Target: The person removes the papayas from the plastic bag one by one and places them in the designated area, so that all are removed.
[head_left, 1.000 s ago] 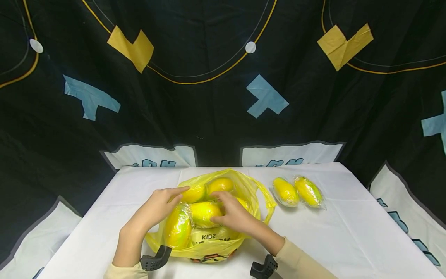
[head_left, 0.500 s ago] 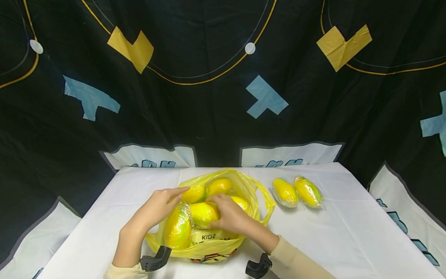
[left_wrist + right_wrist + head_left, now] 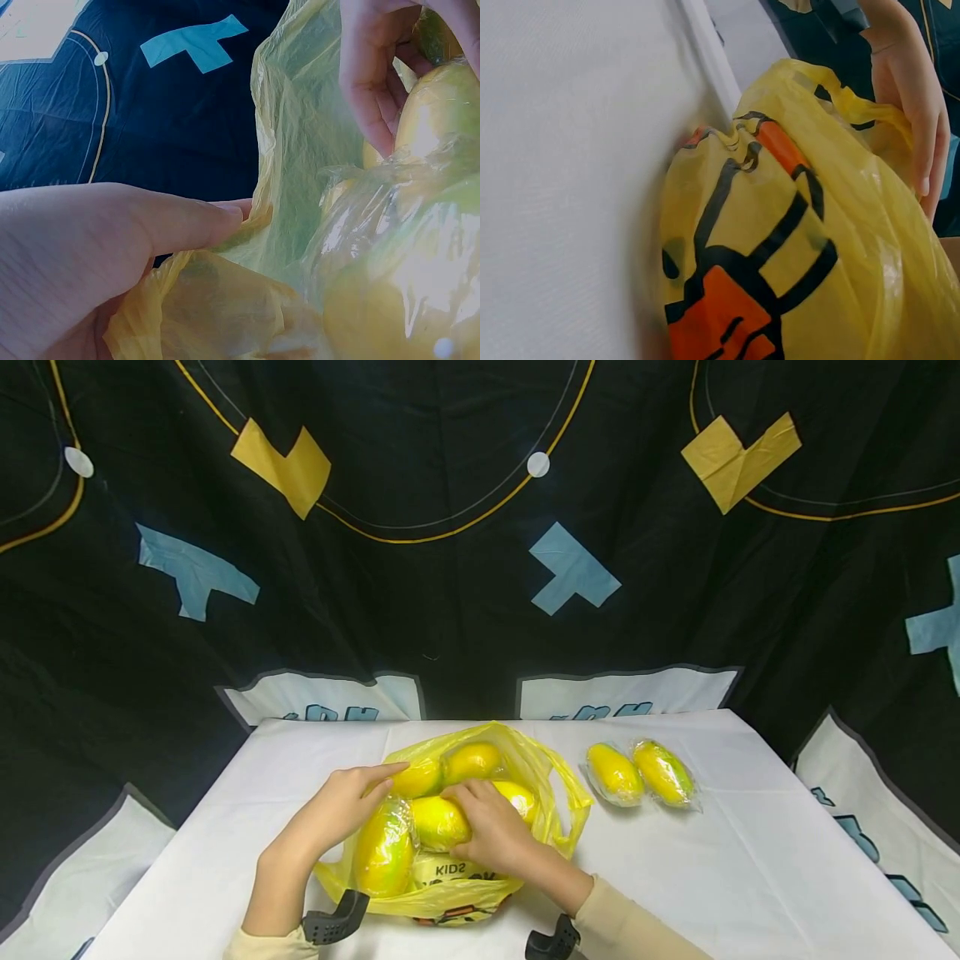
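A yellow plastic bag (image 3: 405, 906) stands on the table, its mouth spread wide with several clear-wrapped mangoes inside. At the bag's left rim, my left hand (image 3: 341, 806) pinches the film between thumb and fingers, as the left wrist view shows with the thumb (image 3: 187, 217) on top. My right hand (image 3: 495, 835) reaches into the bag, fingers curled round the middle mango (image 3: 437, 822); its palm side is hidden. Another mango (image 3: 384, 852) lies at the bag's near left, and one (image 3: 472, 760) sits at the back.
Two wrapped mangoes, one (image 3: 615, 772) beside the other (image 3: 664, 772), lie right of the bag on the white-covered table (image 3: 720, 860). The bag's loose handle (image 3: 577, 793) sticks out to the right. A dark curtain (image 3: 450, 627) hangs behind the table.
My right hand has shifted slightly left and its fingers have closed in round the middle mango. My left hand has stayed at the bag's rim.
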Demonstrator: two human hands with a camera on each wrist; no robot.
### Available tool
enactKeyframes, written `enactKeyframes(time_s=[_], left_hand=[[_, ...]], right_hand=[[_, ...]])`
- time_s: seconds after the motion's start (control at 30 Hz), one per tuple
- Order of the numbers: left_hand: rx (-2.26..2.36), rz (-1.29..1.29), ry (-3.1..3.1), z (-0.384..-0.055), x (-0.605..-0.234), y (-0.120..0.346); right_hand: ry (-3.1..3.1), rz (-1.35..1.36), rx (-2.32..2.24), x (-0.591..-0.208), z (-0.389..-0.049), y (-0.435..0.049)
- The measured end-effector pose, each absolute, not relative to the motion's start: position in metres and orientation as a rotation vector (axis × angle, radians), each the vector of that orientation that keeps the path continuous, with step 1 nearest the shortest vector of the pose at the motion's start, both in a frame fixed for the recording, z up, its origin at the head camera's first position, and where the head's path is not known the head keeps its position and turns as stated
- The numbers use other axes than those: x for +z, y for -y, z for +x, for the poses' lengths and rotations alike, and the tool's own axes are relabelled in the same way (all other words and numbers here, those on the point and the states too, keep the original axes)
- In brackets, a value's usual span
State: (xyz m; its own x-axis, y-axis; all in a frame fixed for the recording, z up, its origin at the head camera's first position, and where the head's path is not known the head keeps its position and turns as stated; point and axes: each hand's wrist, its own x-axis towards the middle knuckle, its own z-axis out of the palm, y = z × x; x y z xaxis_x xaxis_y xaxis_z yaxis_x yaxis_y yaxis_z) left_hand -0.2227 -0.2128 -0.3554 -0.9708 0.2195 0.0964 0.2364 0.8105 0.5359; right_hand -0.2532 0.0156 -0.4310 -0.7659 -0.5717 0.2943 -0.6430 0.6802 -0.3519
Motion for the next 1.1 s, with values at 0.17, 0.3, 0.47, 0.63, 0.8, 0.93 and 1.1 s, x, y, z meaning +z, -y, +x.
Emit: enactKeyframes(time_s=[0.17,0.3,0.47,0.63,0.8,0.93,1.1], left_hand=[[-0.881,-0.371,2.962,-0.223,-0.355,0.213],[-0.876,-0.375,2.96,-0.223,-0.355,0.213],[-0.874,-0.375,2.957,-0.222,-0.355,0.213],[-0.888,-0.366,2.959,-0.221,-0.355,0.213],[-0.893,-0.355,2.969,-0.221,-0.354,0.214],[-0.894,-0.359,2.967,-0.221,-0.353,0.215],[-0.896,-0.371,2.955,-0.221,-0.353,0.218]], right_hand=[[2.689,1.014,0.662,-0.432,-0.253,-0.017],[2.693,1.012,0.674,-0.43,-0.254,-0.018],[2.705,1.011,0.685,-0.426,-0.254,-0.022],[2.713,0.989,0.699,-0.421,-0.251,-0.023],[2.73,0.95,0.731,-0.417,-0.248,-0.025],[2.74,0.916,0.777,-0.414,-0.245,-0.027],[2.747,0.881,0.816,-0.41,-0.242,-0.03]])
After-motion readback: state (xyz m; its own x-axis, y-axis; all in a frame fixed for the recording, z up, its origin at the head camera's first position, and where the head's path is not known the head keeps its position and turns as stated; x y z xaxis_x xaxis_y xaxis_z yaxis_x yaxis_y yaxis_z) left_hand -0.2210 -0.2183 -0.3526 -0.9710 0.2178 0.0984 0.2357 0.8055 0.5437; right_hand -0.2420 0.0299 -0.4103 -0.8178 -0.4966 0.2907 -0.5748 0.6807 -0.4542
